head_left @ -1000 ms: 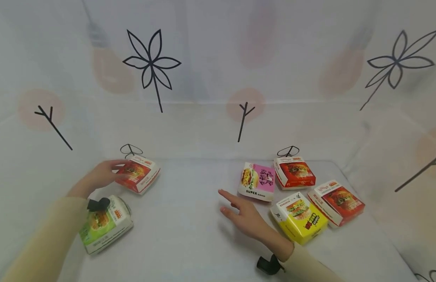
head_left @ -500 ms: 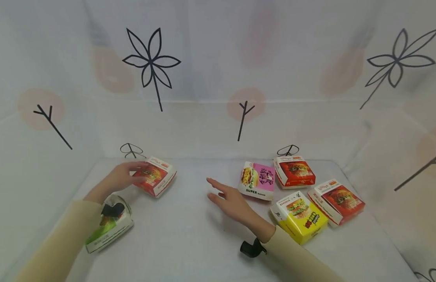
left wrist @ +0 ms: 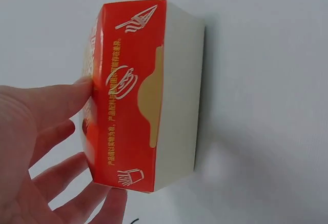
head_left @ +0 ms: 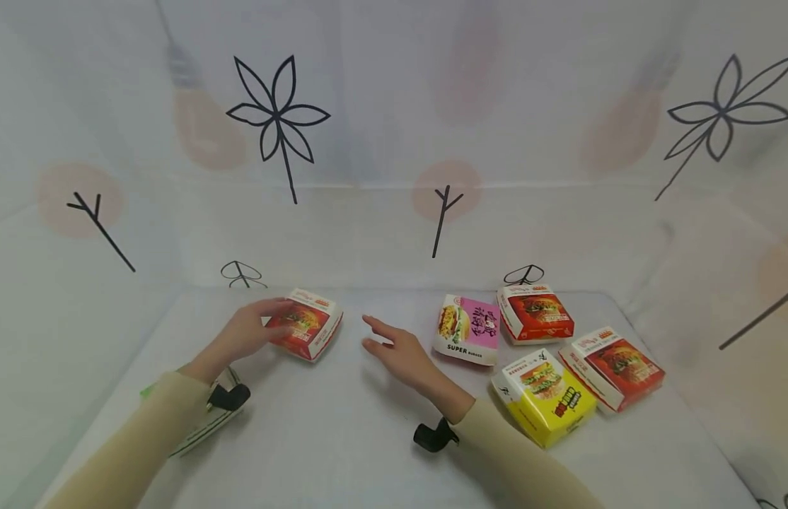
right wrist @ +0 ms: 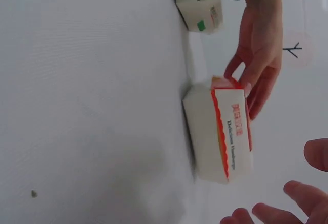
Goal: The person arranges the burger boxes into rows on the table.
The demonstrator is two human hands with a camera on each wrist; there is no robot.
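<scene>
A red-and-white burger box (head_left: 305,326) sits on the white cloth, left of the middle. My left hand (head_left: 244,332) holds its left end. In the left wrist view, the thumb rests on the top edge of the burger box (left wrist: 128,101), with the other fingers around the far end. My right hand (head_left: 407,360) hovers just right of that box, fingers extended and apart, not touching it. In the right wrist view, the burger box (right wrist: 218,131) stands between both hands, and my left hand (right wrist: 262,44) reaches its end.
A green burger box (head_left: 209,428) lies partly hidden under my left forearm. On the right stand a pink box (head_left: 467,329), two red boxes (head_left: 537,314) and a yellow box (head_left: 547,396), close together. A patterned white cloth wall (head_left: 368,233) rises behind.
My left hand has moved right along with the red burger box. My right hand has shifted left and slightly forward towards it. The left forearm now covers more of the green box.
</scene>
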